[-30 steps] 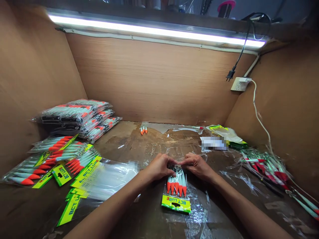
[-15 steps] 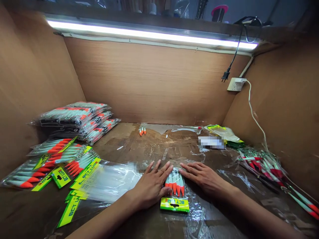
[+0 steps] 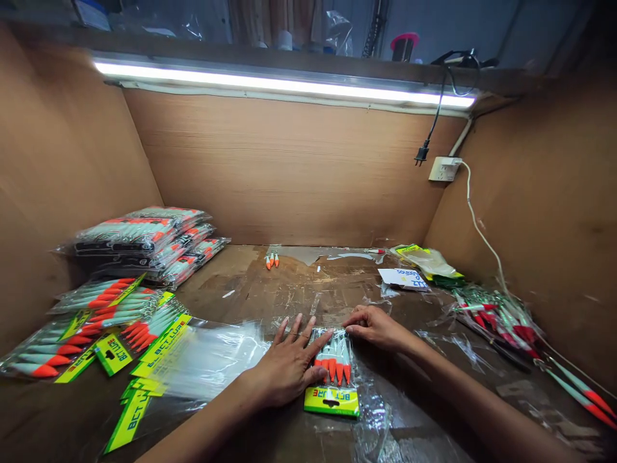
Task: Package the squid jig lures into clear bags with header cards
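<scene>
A clear packet of several pale lures with orange tips [image 3: 339, 360] lies on the table, its yellow-green BCT LURE header [image 3: 331, 401] toward me. My left hand [image 3: 289, 366] has its fingers spread, with the forefinger and thumb resting on the packet's left side. At the packet's far right corner, the fingers of my right hand [image 3: 372, 326] are pinched together, seemingly on the edge of the plastic. Left of my left hand are flat, clear bags [image 3: 216, 357] with yellow headers.
Filled lure packets [image 3: 43, 350] and a stack of wrapped bundles [image 3: 139, 238] occupy the left. Three small lures [image 3: 272, 260] lie at the back. Toward the right are a white note [image 3: 402, 278], loose red-and-white lures [image 3: 496, 318] and a white cable [image 3: 482, 228].
My right hand has gone from flat, outstretched fingers to a pinch at the packet's far right corner. My left hand stays on the packet, fingers spread wider. The whole view has shifted slightly.
</scene>
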The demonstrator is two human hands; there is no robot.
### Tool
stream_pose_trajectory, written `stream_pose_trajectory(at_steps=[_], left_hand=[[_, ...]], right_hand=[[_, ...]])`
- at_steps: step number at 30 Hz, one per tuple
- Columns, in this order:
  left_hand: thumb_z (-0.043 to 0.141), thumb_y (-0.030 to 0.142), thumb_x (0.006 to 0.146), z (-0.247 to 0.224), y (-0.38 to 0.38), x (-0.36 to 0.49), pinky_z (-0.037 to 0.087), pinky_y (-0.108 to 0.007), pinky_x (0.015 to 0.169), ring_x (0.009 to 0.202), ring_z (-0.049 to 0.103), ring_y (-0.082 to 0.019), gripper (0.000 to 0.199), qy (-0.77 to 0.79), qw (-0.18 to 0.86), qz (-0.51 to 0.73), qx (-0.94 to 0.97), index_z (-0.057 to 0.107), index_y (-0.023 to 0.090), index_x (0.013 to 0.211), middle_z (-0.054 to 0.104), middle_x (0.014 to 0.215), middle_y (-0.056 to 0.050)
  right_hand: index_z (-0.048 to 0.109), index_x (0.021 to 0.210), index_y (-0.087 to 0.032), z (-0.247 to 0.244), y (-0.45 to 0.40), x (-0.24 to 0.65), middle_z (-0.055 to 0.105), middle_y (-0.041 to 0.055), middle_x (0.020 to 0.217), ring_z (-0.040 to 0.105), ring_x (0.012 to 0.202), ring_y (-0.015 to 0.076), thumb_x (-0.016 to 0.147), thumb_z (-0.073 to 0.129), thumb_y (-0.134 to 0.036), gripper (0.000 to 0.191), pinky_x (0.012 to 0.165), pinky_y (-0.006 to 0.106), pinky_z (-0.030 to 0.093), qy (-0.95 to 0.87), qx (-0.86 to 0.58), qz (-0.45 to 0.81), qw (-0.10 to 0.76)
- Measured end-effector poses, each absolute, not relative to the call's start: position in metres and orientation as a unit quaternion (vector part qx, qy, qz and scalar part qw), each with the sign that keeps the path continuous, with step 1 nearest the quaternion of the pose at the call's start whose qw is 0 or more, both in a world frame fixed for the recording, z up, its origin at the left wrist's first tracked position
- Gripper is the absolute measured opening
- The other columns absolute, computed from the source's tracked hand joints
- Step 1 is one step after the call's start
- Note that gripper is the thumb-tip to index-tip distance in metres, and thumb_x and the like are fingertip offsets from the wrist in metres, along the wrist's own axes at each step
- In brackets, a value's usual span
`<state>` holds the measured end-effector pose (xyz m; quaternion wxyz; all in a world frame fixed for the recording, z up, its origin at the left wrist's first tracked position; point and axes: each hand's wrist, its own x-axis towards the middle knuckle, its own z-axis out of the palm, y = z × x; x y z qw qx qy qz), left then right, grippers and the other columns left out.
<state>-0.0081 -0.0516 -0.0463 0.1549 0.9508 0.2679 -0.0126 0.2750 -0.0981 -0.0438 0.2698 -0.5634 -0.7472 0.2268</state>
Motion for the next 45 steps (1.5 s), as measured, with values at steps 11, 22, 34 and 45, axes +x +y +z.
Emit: stream_pose_trajectory(at_steps=[11, 22, 34, 45], left_hand=[[0.036, 0.066, 0.094, -0.043, -0.028, 0.022, 0.014, -0.052, 0.119, 0.151, 0.006, -0.030, 0.066, 0.327, 0.174, 0.084, 0.925, 0.037, 0.030, 0.149, 0.014, 0.163, -0.009], [0.063, 0.038, 0.088, -0.039, -0.036, 0.029, 0.050, -0.031, 0.080, 0.088, 0.067, -0.020, 0.026, 0.259, 0.319, 0.231, 0.882, 0.065, 0.023, 0.110, 0.072, 0.098, -0.004], [0.082, 0.034, 0.070, -0.045, -0.032, 0.039, 0.048, -0.026, 0.066, 0.075, 0.064, -0.017, 0.045, 0.259, 0.643, 0.273, 0.667, 0.067, 0.013, 0.106, 0.071, 0.090, -0.007], [0.081, 0.033, 0.071, 0.027, 0.002, -0.039, 0.056, -0.028, 0.075, 0.085, 0.067, -0.015, 0.060, 0.317, 0.642, 0.463, 0.523, 0.056, 0.022, 0.124, 0.068, 0.115, -0.007]], right_hand=[[0.078, 0.094, -0.023, -0.062, -0.102, 0.271, 0.070, 0.0038, 0.088, 0.064, 0.084, 0.0179, 0.088, 0.063, -0.020, 0.016, 0.078, 0.027, 0.046, -0.748, -0.542, 0.182, 0.336], [0.074, 0.093, -0.015, -0.062, -0.098, 0.268, 0.064, 0.0017, 0.068, 0.055, 0.059, 0.0128, 0.091, 0.055, -0.054, 0.043, 0.055, 0.023, 0.040, -0.586, -0.545, 0.429, 0.418], [0.067, 0.065, -0.014, -0.065, -0.103, 0.256, 0.050, -0.0034, 0.055, 0.036, 0.050, 0.0075, 0.082, 0.072, -0.043, 0.034, 0.049, 0.023, 0.026, -0.463, -0.495, 0.497, 0.542], [0.074, 0.092, -0.015, -0.046, -0.102, 0.289, 0.067, 0.0040, 0.079, 0.039, 0.046, 0.0036, 0.079, 0.076, -0.042, 0.030, 0.043, 0.019, 0.030, -0.394, -0.440, 0.535, 0.604]])
